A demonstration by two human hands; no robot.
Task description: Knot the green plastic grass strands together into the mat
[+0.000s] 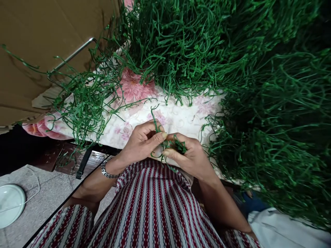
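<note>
My left hand (142,141) is closed in a pinch on a thin green stem (154,119), whose curled tip sticks up past the fingers. Close against it, my right hand (192,156) curls around a small bunch of green stems (180,144). The thumb and fingertips of both hands nearly meet above my lap. The stems look like artificial plant pieces with little knobbed ends, though I cannot tell the material for certain. Under and beyond my hands lies a white cloth (178,110) with pink flowers.
A large heap of green stems (186,44) covers the far side and right. A smaller loose pile (88,103) lies at left, near a bent metal bar (72,55) and cardboard (51,20). A round white object (11,205) with a cord is on the floor.
</note>
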